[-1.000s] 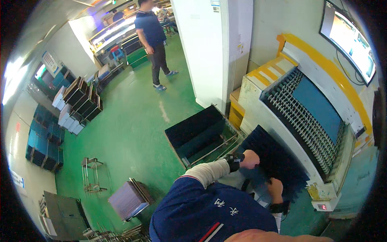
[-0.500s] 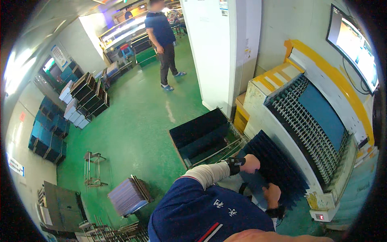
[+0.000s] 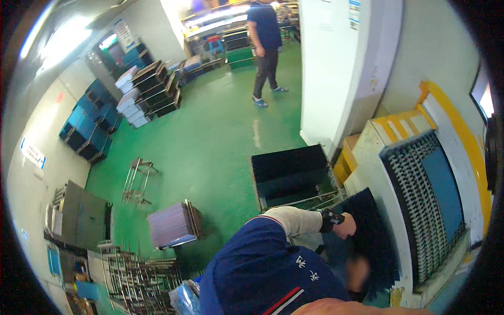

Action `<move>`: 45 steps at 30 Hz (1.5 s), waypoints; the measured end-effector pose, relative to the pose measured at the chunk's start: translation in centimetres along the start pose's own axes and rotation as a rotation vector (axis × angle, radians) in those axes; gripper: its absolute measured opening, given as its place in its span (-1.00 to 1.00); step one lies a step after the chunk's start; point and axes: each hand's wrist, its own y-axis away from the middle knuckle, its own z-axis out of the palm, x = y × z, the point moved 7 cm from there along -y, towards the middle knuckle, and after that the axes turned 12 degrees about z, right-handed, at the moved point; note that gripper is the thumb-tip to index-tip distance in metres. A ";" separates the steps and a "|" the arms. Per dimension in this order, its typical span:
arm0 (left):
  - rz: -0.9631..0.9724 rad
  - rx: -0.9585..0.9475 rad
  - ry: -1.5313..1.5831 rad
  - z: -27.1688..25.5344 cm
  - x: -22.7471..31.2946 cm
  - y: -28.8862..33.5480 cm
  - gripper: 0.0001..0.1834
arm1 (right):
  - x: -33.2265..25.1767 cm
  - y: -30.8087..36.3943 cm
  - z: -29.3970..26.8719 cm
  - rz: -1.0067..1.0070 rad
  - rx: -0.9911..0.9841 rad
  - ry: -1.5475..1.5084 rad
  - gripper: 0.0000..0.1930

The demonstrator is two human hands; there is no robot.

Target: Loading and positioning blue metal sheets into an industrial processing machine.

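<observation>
Head view: just left of the machine (image 3: 415, 210), dark panels (image 3: 375, 236) are sitting close together. On that same side of the machine, the left hand (image 3: 345, 226) is curling its fingers at the panels; whether it is gripping one, I cannot tell. The right hand (image 3: 358, 272) is showing as a blur beside them, its opening and hold unclear. A blue sheet (image 3: 443, 189) is lying on the machine, and a rack (image 3: 255, 184) is standing farther left of it.

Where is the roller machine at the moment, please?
In the head view, the roller machine stands at the right, just right of the dark stack by the left hand and right hand.
</observation>
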 end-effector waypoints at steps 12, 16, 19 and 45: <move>-0.961 0.395 0.167 -3.0 -0.4 3.2 -0.81 | -0.1 -0.4 0.1 0.033 0.021 0.016 -0.55; -0.974 0.410 0.165 -3.3 -0.1 3.0 -0.81 | -0.4 0.6 -0.7 0.025 0.084 -0.013 -0.54; -0.970 0.415 0.157 -3.6 0.1 2.7 -0.81 | 0.4 0.2 0.1 0.009 0.068 -0.025 -0.55; -1.127 1.039 -0.641 -41.9 4.5 5.0 -0.79 | 3.8 11.9 -25.5 0.134 0.201 -0.600 -0.71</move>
